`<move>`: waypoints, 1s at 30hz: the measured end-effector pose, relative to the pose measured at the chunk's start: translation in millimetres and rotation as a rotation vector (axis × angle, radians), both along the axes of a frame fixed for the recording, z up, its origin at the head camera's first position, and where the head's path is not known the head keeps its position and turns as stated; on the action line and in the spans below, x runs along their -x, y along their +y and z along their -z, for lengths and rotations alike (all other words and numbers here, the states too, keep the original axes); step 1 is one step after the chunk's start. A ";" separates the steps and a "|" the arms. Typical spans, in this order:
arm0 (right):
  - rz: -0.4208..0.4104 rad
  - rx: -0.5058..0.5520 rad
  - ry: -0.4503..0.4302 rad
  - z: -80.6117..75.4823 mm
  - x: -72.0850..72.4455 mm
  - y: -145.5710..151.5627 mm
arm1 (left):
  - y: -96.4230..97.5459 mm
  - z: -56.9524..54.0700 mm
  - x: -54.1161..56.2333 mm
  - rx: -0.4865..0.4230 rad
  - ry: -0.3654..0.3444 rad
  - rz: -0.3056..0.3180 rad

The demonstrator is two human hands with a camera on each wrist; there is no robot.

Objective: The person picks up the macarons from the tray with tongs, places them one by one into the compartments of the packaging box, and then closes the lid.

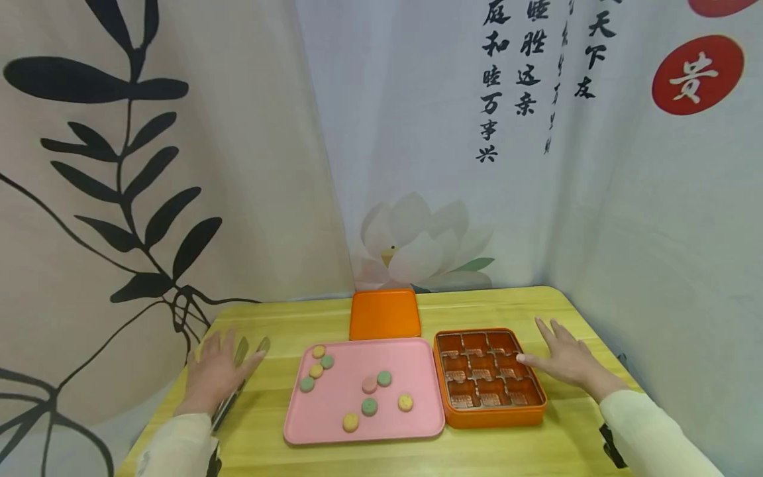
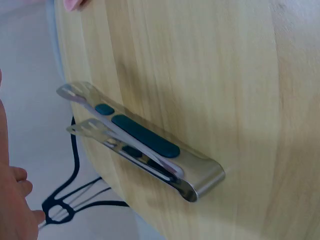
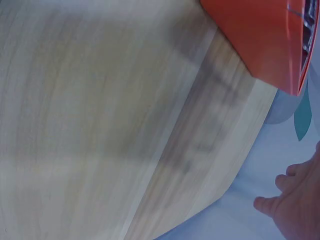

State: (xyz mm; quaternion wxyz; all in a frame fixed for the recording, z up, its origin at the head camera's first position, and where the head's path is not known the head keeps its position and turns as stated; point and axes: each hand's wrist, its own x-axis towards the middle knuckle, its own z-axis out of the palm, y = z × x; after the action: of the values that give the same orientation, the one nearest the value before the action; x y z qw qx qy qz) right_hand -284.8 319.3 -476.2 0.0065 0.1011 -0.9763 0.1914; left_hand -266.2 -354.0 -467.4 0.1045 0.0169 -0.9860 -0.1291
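My left hand (image 1: pixel 216 372) is held over the left side of the table, fingers spread and holding nothing. Beside and partly behind it lie metal tongs (image 2: pixel 145 135) with dark green grip pads. To the right, a pink tray (image 1: pixel 334 424) carries several small macaron-like discs: yellow (image 1: pixel 350 422), green (image 1: pixel 369 406) and one pink (image 1: pixel 369 384). An orange box (image 1: pixel 495 417) stands against the tray's right edge, its clear divided insert (image 1: pixel 479 364) without any discs. Fingers spread, my right hand (image 1: pixel 566 358) hovers by the box's right side, its thumb overlapping the rim in the head view.
A flat orange lid (image 1: pixel 385 315) lies behind the tray, near the table's back edge. The pale wood table (image 1: pixel 250 457) has rounded corners. Printed curtains (image 1: pixel 268 165) hang close behind it and along its right side.
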 end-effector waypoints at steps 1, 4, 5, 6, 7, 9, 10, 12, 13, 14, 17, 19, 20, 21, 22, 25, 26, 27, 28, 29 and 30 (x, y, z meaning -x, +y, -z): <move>-0.006 0.013 -0.006 0.3 -0.6 -1.3 | -1.9 -0.2 -1.6 -0.009 -0.008 -0.005; -0.023 0.072 -0.037 0.2 -3.3 -5.0 | -8.0 -0.7 -5.2 -0.021 -0.023 -0.025; -0.027 0.091 -0.047 0.4 -4.1 -5.9 | -9.9 -0.4 -6.0 -0.021 -0.027 -0.031; -0.031 0.107 -0.058 0.4 -5.0 -6.6 | -12.0 0.3 -6.5 -0.020 -0.027 -0.035; -0.035 0.125 -0.066 0.3 -5.8 -7.1 | -14.0 1.3 -6.8 -0.016 -0.025 -0.039; -0.049 0.160 -0.081 1.0 -7.5 -7.4 | -17.9 2.9 -7.3 -0.011 -0.023 -0.045; -0.054 0.172 -0.084 2.1 -7.9 -7.3 | -19.5 3.9 -7.5 -0.012 -0.025 -0.049; -0.071 0.194 -0.084 4.5 -9.0 -6.8 | -21.6 5.5 -8.2 -0.020 -0.033 -0.058; -0.081 0.209 -0.083 5.6 -9.6 -6.6 | -22.3 5.8 -8.6 -0.025 -0.041 -0.065; -0.089 0.225 -0.086 6.9 -10.2 -6.6 | -22.8 6.0 -9.3 -0.033 -0.050 -0.073; -0.099 0.260 -0.109 9.4 -13.6 -7.3 | -22.3 7.3 -11.9 -0.073 -0.071 -0.094; -0.096 0.282 -0.139 10.4 -16.7 -8.3 | -22.6 9.4 -13.9 -0.106 -0.089 -0.107; -0.093 0.291 -0.150 10.9 -18.2 -8.8 | -23.2 10.5 -14.9 -0.128 -0.100 -0.115; -0.093 0.291 -0.154 11.4 -19.4 -9.0 | -23.9 11.9 -15.9 -0.148 -0.109 -0.122; -0.091 0.304 -0.165 12.0 -20.7 -9.2 | -24.9 13.8 -16.8 -0.169 -0.119 -0.132; -0.084 0.317 -0.178 14.5 -24.8 -9.0 | -28.2 20.2 -19.1 -0.224 -0.146 -0.165; -0.082 0.331 -0.189 15.1 -26.3 -8.6 | -29.0 22.3 -19.6 -0.245 -0.154 -0.175; -0.080 0.343 -0.200 15.8 -27.7 -8.2 | -29.8 24.6 -20.4 -0.262 -0.160 -0.187; -0.074 0.363 -0.216 16.8 -29.3 -8.1 | -30.7 26.6 -21.1 -0.276 -0.168 -0.196; -0.072 0.374 -0.227 17.7 -30.7 -8.1 | -31.5 28.3 -21.9 -0.288 -0.175 -0.207; -0.071 0.393 -0.238 18.5 -31.8 -8.1 | -32.3 30.0 -22.7 -0.300 -0.183 -0.217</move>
State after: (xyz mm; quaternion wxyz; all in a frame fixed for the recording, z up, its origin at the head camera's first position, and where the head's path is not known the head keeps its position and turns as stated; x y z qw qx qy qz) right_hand -253.0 311.2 -494.7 -0.0959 0.1088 -0.9100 0.3884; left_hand -243.5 -386.3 -497.4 0.0243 0.1500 -0.9534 -0.2605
